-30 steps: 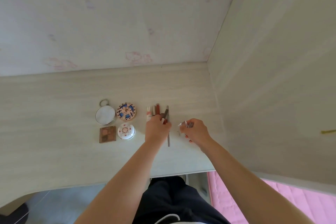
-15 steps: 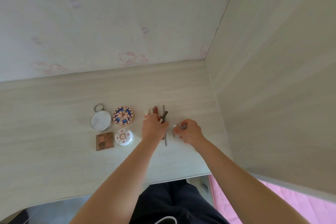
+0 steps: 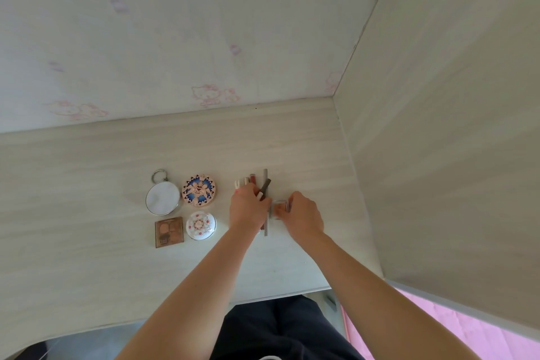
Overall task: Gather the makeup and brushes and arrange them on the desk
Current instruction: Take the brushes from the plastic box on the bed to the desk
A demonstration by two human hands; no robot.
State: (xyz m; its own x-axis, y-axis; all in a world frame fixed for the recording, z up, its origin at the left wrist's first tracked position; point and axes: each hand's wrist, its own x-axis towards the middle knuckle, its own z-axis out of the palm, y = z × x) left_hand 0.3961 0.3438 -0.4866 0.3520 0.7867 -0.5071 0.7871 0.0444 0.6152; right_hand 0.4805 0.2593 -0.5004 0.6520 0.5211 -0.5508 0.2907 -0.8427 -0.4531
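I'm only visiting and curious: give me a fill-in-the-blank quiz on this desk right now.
The brown palette is ___ in shape. The ringed round case lies to the ___ of the blue-patterned compact. Counting the white compact, ___ flat cases lie left of the left hand, which grips the sticks. The right hand pinches a small clear case to the ___ of the sticks.
Missing words: square; left; four; right.

On the desk (image 3: 87,184) the left hand (image 3: 247,209) grips a dark stick (image 3: 266,185) above a row of tubes (image 3: 243,183). Just to its right, the right hand (image 3: 304,213) pinches a clear box (image 3: 279,208). Further left lie a mirror (image 3: 162,198), a blue compact (image 3: 198,190), a white compact (image 3: 201,225) and a brown palette (image 3: 169,231).
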